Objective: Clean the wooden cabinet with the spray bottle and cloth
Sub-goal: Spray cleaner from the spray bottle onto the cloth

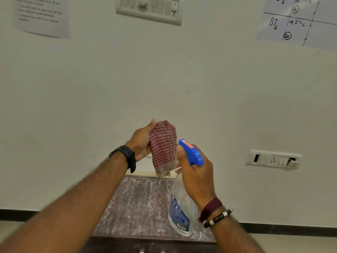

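My left hand (pixel 141 141) grips a folded red-and-white checked cloth (pixel 163 148) and holds it upright in the air above the cabinet. Just to its right, my right hand (pixel 196 177) grips the neck of a clear spray bottle (pixel 180 210) with a blue trigger head (pixel 192 152). The nozzle points at the cloth from very close. Below both hands lies the wooden cabinet (pixel 138 203), its dark mottled top showing. Two metal door handles peek in at the bottom edge.
A pale wall stands right behind the cabinet. It carries a low socket plate (pixel 273 159) at the right, a switch panel (pixel 149 8) at the top, and paper sheets (pixel 42 15) at the upper left and upper right. A dark skirting strip runs along the floor.
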